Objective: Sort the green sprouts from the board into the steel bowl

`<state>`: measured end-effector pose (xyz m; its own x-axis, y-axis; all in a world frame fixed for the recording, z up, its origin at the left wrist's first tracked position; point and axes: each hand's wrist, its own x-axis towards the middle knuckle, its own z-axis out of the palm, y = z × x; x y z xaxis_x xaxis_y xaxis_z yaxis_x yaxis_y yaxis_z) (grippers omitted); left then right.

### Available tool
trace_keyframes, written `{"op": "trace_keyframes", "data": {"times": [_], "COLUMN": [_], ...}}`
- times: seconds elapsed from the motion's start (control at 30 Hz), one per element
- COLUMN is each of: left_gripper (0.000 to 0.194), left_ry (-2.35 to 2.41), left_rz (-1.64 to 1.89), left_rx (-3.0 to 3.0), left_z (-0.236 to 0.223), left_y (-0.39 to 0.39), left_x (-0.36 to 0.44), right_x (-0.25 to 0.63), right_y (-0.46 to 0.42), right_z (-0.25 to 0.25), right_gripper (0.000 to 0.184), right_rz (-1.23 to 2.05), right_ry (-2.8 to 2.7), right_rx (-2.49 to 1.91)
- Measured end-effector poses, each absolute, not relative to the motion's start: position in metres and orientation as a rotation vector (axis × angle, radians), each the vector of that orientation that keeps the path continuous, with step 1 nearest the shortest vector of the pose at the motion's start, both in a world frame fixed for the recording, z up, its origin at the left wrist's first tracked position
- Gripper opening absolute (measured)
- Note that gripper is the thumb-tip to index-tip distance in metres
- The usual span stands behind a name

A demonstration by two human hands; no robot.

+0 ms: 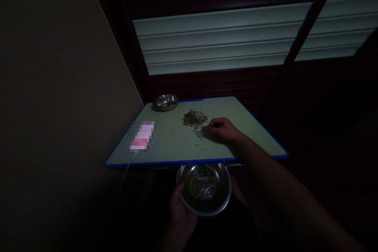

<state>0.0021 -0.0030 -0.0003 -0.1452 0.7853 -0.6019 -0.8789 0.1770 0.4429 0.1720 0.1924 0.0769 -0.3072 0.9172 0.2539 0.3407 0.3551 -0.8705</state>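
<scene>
My left hand (183,212) grips the left rim of a shiny metal bowl (226,197), held just below the table's front edge. Small green grains lie scattered over the bowl's bottom. Above the table, my right hand (223,129) pinches a small, pale, flat piece (202,132) whose kind I cannot make out in the dim light. Its lower edge is down at the tabletop, beside a few loose grains. Just beyond and to the left lies a loose pile of small green grains, which look like mung beans (193,118).
The pale green folding-style tabletop (165,151) has a blue edge. A second metal bowl (165,103) stands at its back left corner. A blurred-out phone (143,137) lies at left, its white cable (126,171) hanging over the front edge. Slatted dark doors (218,39) rise behind.
</scene>
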Motion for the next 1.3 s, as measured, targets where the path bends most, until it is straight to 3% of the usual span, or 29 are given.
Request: {"op": "trace_keyframes", "data": {"times": [0.33,0.8,1.17,1.3], "left_gripper": [0.019,0.029,0.023,0.023], "left_ry": [0.911,0.896,0.894,0.863], "left_rz": [1.456,1.465,1.464,1.481], "left_rx": [-0.137,-0.141,-0.163,-0.157], "left_z": [0.003,0.002,0.005,0.005], "left_y": [-0.003,-0.003,-0.004,-0.004], "left_x": [0.003,0.004,0.004,0.004], "right_x": [0.174,0.172,0.169,0.170], "right_y": [0.197,0.193,0.184,0.187], "right_z": [0.072,0.075,0.082,0.079], "right_gripper": [0.020,0.023,0.026,0.024], "right_rz": [0.812,0.934,1.189,1.101], "right_ry": [-1.837,-1.812,-1.838,-1.819], "right_rx": [-1.147,-1.082,-1.076,-1.087]}}
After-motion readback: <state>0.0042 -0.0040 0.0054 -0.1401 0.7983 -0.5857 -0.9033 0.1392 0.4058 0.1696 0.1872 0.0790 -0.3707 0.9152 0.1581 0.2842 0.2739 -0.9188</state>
